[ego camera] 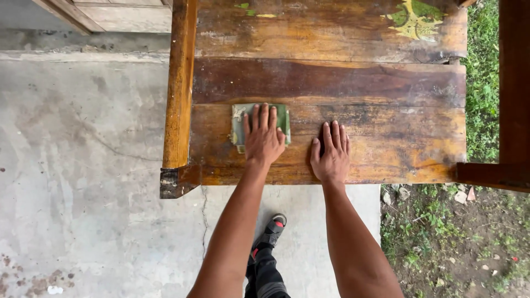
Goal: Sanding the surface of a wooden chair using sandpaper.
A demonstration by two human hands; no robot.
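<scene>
Worn wooden desk (386, 149) mid-sanding: the left hand (263, 138) presses flat on a green sandpaper sheet (238, 124) near the left rail, the right hand (331, 154) braces flat and empty alongside; another stroke likely needs steady pressure.

Worn green sandpaper (238, 124) flat on plank (386, 143)

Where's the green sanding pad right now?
Head view, left of centre: the green sanding pad lies flat on the wooden bench seat under the left hand, near the side rail.
</scene>
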